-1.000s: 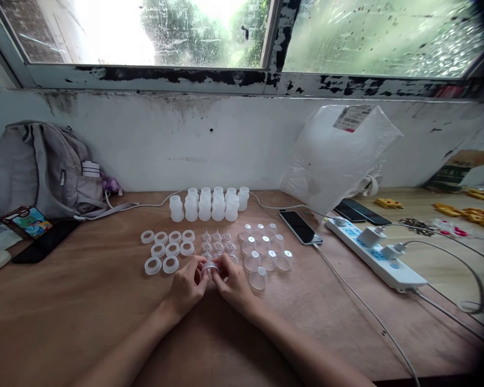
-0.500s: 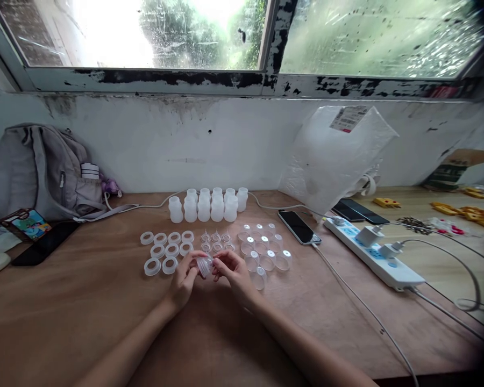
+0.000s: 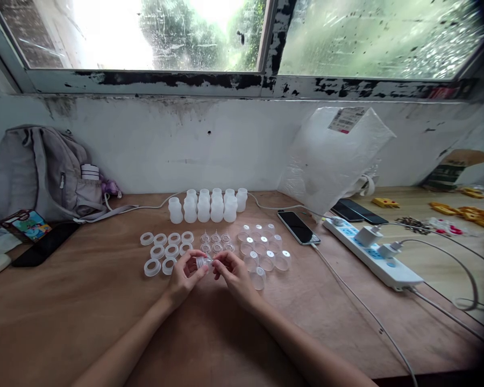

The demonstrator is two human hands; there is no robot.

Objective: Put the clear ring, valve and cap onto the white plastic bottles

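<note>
In the head view, at the centre of the frame just below the middle, the left hand (image 3: 185, 277) has its fingers closed around a clear ring piece (image 3: 202, 262); the right hand's (image 3: 233, 273) fingers pinch narrowly at its right end. White rings (image 3: 157, 251) lie left of the hands, clear cups (image 3: 266, 260) close on the right. Bare desk (image 3: 64, 317) spreads across the lower left, its front edge showing at lower right.

Clear piece (image 3: 202, 262): plastic — glossy | bottles (image 3: 204, 210): frosted plastic — matt | tabletop (image 3: 84, 306): wood | backpack (image 3: 50, 174): cloth
</note>
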